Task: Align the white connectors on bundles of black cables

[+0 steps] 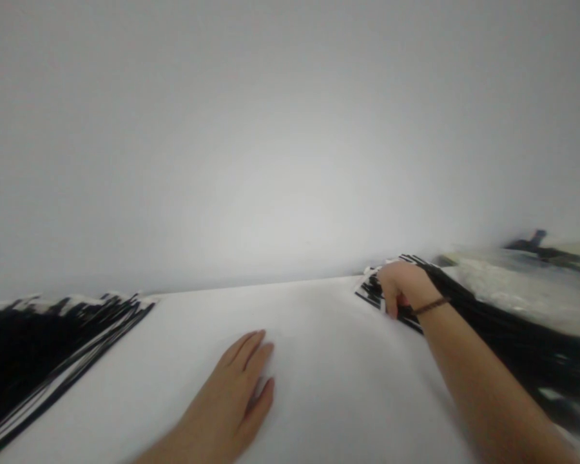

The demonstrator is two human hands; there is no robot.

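Observation:
My left hand is over the white table, palm down, its fingers stretched out and the thumb a little apart. It holds nothing. My right hand, with a dark band at the wrist, is at the far end of a pile of long thin black strips with white ends. Its fingers bend down and close on the ends of some strips. The fingertips are partly hidden, so how many strips are between them cannot be made out.
A second heap of black strips with white ends lies at the left, a few loose ones along its edge. Clear plastic bags lie at the right, with a blurred dark object behind them. A pale wall rises behind the table.

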